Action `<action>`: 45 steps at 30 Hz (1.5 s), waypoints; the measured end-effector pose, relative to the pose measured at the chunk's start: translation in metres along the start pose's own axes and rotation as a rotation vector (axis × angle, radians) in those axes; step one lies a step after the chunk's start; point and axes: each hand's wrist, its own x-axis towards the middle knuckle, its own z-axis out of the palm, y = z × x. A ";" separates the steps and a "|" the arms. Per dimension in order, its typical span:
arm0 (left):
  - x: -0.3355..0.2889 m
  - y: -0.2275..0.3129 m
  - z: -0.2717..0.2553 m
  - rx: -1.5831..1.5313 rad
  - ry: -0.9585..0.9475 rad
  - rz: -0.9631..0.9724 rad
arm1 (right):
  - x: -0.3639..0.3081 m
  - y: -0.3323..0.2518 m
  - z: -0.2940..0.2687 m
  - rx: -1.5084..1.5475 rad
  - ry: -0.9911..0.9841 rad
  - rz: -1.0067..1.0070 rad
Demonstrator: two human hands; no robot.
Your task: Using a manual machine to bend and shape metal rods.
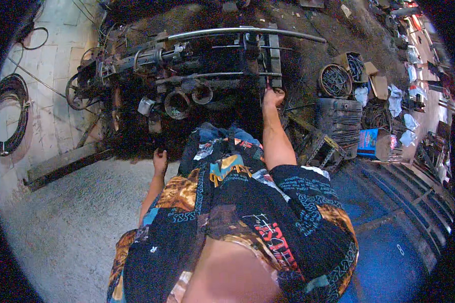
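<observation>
My right hand reaches forward to the right end of a dark, greasy machine. Its fingers are closed round the near end of a thin reddish rod, which points away from me into the machine; what the rod joins is too dark to make out. A long shiny metal bar lies across the far side of the machine, and a thinner bar runs nearer. Down at my left side hangs my left hand, fingers loosely apart, with nothing visible in it.
Two round tins stand at the machine's near side. To the right are a basket of metal pieces, an open carton, a blue box and a perforated metal strip. A coiled black hose lies far left.
</observation>
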 end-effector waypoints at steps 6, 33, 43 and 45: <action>0.012 -0.060 0.005 -0.059 0.001 0.009 | -0.042 -0.025 -0.033 0.077 -0.037 0.078; 0.010 -0.022 0.010 -0.089 0.012 -0.022 | -0.063 -0.003 -0.050 -0.335 -0.386 -0.263; 0.062 -0.018 -0.026 -0.362 0.262 0.057 | -0.096 -0.033 -0.106 -0.637 -0.504 -0.643; 0.080 0.029 -0.032 -0.094 0.258 0.132 | -0.101 -0.046 -0.130 -0.443 -0.626 -0.376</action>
